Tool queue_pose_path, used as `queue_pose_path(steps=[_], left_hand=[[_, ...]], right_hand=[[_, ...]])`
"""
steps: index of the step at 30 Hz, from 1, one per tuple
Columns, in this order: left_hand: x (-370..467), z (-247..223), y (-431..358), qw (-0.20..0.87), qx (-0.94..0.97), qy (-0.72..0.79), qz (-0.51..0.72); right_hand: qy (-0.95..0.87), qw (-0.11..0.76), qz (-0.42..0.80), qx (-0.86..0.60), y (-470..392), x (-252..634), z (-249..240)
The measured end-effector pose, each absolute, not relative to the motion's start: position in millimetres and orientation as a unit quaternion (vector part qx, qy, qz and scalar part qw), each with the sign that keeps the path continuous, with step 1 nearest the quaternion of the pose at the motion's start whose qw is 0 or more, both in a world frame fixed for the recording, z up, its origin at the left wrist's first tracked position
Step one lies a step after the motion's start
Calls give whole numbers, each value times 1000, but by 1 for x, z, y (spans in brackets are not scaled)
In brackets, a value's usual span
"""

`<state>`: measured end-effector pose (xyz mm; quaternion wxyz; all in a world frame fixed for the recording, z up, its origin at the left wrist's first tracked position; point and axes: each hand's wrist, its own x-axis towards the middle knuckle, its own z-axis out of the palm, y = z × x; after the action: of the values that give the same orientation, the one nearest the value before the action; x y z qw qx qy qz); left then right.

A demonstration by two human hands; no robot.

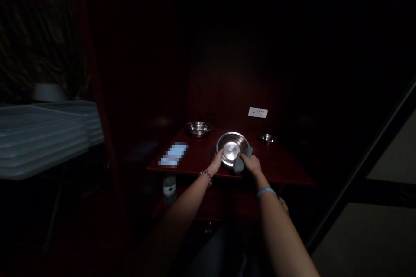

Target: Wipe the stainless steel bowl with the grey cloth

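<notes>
A shiny steel bowl (231,149) is tilted toward me above the dark red shelf (198,160). My left hand (216,162) grips its left rim, with the thumb over the inside edge. At the lower right rim, my right hand (251,164) is closed on a grey cloth (239,165) that touches the bowl. Behind and to the left sits a small stack of steel bowls (198,129). One smaller steel bowl (268,139) lies at the right rear of the shelf.
A pixelated pale rectangle (173,154) covers something on the shelf's left. A labelled bottle (169,188) stands on the lower shelf. On the back wall is a white socket plate (258,112). Stacked translucent plastic lids or trays (45,138) fill the far left.
</notes>
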<state>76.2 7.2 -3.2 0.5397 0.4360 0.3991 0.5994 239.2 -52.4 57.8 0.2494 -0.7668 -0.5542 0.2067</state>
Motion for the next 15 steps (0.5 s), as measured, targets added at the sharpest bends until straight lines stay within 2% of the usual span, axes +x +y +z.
queue_pose_path(steps=[11,15], left_hand=[[78,6,-1,538,416,343,649],[77,9,-9,496,442,324,674]], right_hand=[[-554,286,214,-752,-47,236,56],[-537,295,217,-760,-45,234,55]])
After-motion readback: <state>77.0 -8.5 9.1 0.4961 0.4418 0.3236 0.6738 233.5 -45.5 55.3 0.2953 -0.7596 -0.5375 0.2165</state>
